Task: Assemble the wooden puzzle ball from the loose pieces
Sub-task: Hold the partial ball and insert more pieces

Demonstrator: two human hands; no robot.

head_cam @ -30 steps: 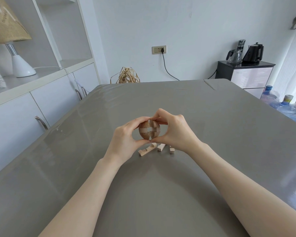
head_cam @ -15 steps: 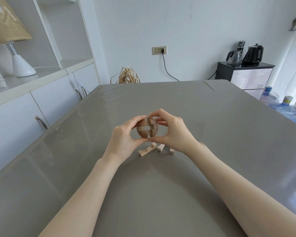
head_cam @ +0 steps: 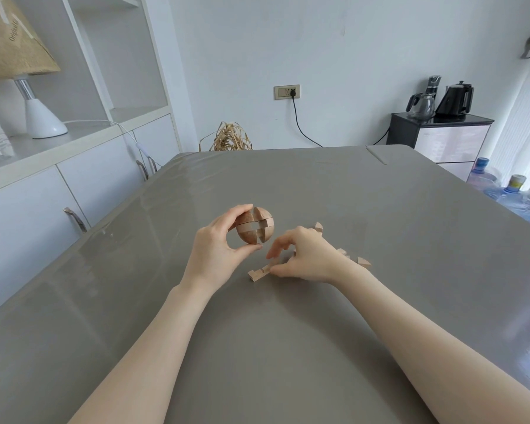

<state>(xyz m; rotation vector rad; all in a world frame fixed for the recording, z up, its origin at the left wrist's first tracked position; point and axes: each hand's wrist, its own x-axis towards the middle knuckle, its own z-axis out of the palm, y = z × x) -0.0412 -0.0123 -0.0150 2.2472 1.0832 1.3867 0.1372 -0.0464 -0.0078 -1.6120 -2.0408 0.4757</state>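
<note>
My left hand (head_cam: pixel 214 249) holds the partly built wooden puzzle ball (head_cam: pixel 255 229) above the grey table, thumb under it and fingers over its top. Open slots show between the ball's segments. My right hand (head_cam: pixel 303 255) is down on the table to the right of the ball, its thumb and fingers closing on a notched wooden stick (head_cam: pixel 259 272). Other loose pieces lie around that hand, one behind it (head_cam: pixel 318 227) and a few by the wrist (head_cam: pixel 363 262); some are hidden under the hand.
The grey table (head_cam: pixel 288 347) spreads wide in front of me. White cabinets with a lamp (head_cam: pixel 28 87) stand at the left. A dark side cabinet with kettles (head_cam: pixel 441 130) and water bottles (head_cam: pixel 508 191) are at the far right.
My right hand let go of the ball and dropped to the loose pieces on the table. My left hand now holds the ball alone.
</note>
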